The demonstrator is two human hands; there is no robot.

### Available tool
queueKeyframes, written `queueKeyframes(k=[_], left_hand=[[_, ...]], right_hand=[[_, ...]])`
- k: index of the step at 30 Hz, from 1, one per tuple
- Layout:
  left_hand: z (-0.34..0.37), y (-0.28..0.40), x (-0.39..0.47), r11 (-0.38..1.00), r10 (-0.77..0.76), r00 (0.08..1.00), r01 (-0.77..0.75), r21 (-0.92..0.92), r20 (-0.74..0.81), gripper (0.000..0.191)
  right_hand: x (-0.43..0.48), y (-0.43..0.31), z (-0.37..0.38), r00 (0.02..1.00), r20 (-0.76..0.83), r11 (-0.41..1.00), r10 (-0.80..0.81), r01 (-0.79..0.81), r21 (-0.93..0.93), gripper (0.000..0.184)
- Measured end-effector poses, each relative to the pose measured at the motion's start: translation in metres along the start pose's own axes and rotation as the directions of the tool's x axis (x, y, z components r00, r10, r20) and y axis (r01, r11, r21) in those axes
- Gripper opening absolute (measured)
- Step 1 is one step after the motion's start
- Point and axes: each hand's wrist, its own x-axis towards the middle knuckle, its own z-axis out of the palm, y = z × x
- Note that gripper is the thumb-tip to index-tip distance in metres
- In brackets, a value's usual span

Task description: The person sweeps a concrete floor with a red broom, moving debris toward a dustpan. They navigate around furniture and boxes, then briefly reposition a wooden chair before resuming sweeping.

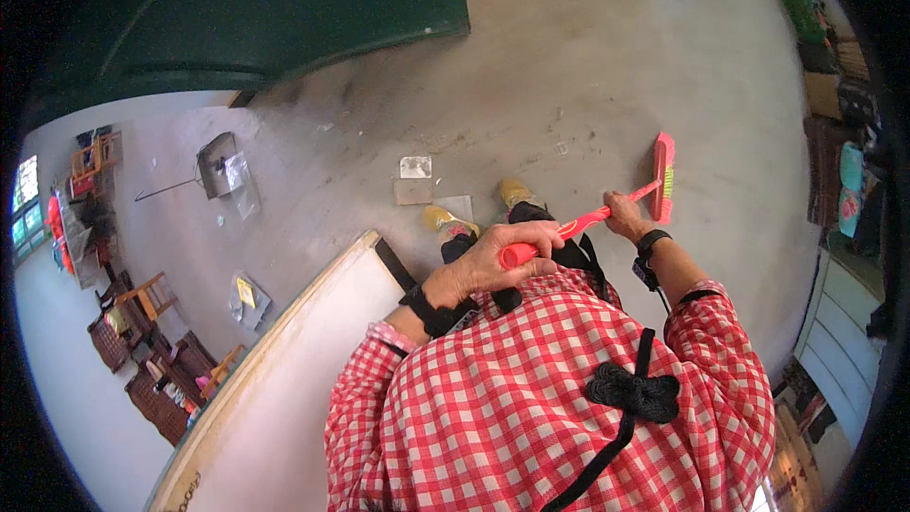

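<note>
A broom with a red patterned handle [586, 221] slants across in front of me. My left hand [508, 249] is closed around it near its rounded end cap. Lower on the shaft, my right hand [623, 215] grips it close to the head. The pink broom head [663, 178], with pink and yellow-green bristles, is at the floor to the right of my feet; whether it touches is unclear. Bits of debris [455, 142] lie scattered on the concrete floor ahead. Flat pale pieces [416, 167] lie by my yellow shoes [515, 192].
A metal dustpan [216, 165] with a long wire handle and clear plastic lies at the left. Beyond are a plastic packet [249, 299] and wooden chairs [153, 299]. A white wall end [306, 341] stands close left, a dark green panel [320, 7] ahead. Furniture [839, 327] lines the right.
</note>
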Motion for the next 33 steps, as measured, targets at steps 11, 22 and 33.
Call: queueKeyframes(k=[11,22,33], left_hand=[[0.007,0.233,-0.164,0.813,0.181,0.763,0.239,0.531,-0.620,0.011],[-0.047,0.176,-0.168,0.988,0.124,0.873,-0.063,0.142,-0.472,0.019],[-0.039,0.107,-0.198,0.995,-0.086,0.675,0.024,-0.094,-0.733,0.017]], right_hand=[[0.037,-0.327,-0.065,0.692,0.067,0.695,-0.719,0.713,0.096,0.015],[0.014,-0.240,-0.085,0.825,0.123,0.822,-0.551,0.562,-0.088,0.013],[0.053,-0.247,0.035,0.804,0.265,0.806,-0.532,0.577,-0.135,0.019]])
